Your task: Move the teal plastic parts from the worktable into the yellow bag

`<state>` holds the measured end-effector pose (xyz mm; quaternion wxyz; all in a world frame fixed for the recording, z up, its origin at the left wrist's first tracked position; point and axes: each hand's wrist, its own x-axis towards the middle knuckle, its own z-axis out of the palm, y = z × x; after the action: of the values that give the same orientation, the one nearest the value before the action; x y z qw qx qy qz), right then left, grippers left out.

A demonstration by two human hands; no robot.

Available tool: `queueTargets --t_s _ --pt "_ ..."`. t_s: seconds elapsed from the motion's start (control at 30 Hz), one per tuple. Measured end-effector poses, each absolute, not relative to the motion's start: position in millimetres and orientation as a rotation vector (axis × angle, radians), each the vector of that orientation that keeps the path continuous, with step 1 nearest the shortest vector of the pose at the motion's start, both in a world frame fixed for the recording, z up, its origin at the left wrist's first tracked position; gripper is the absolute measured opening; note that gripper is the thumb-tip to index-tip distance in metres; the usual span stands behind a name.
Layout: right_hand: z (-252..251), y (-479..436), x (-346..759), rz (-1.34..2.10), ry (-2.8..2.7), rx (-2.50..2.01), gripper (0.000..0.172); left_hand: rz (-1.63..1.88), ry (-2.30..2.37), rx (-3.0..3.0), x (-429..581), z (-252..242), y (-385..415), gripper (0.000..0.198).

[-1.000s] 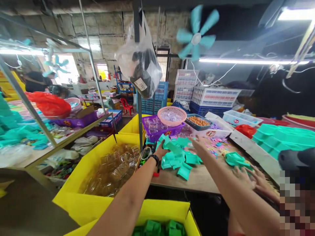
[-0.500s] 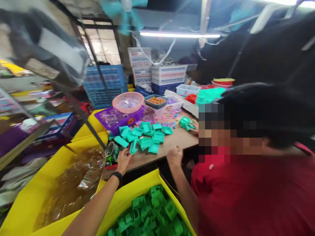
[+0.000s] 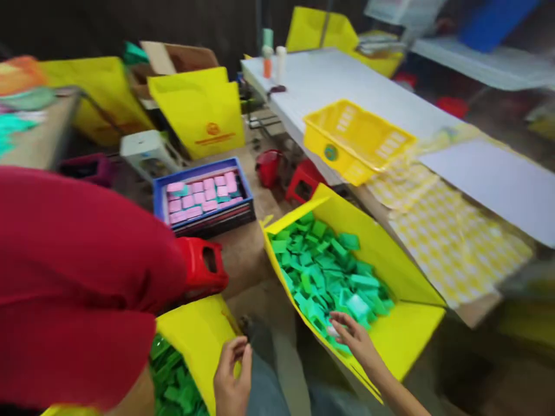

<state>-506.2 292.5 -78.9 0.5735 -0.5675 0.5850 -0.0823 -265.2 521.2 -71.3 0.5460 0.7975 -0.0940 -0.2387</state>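
Now right hand [image 3: 353, 338] reaching, fingers spread, into green pieces [image 3: 329, 271]; left hand [image 3: 232, 375] half-curled.

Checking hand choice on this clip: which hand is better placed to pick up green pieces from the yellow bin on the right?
Probably the right hand: its fingers already touch the green pieces inside the yellow bin. The left hand is outside it.

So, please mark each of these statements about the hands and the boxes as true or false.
1. The right hand reaches into the yellow box of green plastic pieces. True.
2. The left hand holds a pink tile. False: it looks empty, fingers curled.
3. The blue tray holds mostly pink tiles. True.
4. The yellow slotted basket lies on the floor. False: it sits at the white table's edge.
5. The red plastic stool stands beside a red-shirted person. True.
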Motion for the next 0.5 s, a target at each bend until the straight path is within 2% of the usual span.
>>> queueTargets --t_s 0.1,0.2,0.27,0.33,0.4,0.5 --pt "-100.6 270.1 -575.1 -0.327 1.599 -1.220 0.082 -0.730 -0.566 1.839 -299.1 -57.0 408.5 0.037" --pt "-130.2 235.4 -629.1 -0.341 1.800 -1.224 0.067 -0.907 -0.737 1.832 -330.1 -75.0 310.9 0.024" --pt "-153.0 205.2 -655.8 -0.279 1.914 -1.295 0.052 -1.048 -0.810 1.868 -351.3 -104.6 254.6 0.017" --pt "-177.0 173.0 -673.9 -0.187 1.987 -1.411 0.044 -1.190 -0.849 1.942 -372.9 -142.9 207.7 0.019" --pt "-200.9 143.4 -683.9 -0.087 2.014 -1.543 0.044 -1.324 -0.859 2.029 -393.4 -184.1 173.1 0.024" --pt "-233.3 110.5 -688.5 0.086 2.010 -1.720 0.053 -1.472 -0.833 2.128 -420.3 -241.7 144.5 0.032"
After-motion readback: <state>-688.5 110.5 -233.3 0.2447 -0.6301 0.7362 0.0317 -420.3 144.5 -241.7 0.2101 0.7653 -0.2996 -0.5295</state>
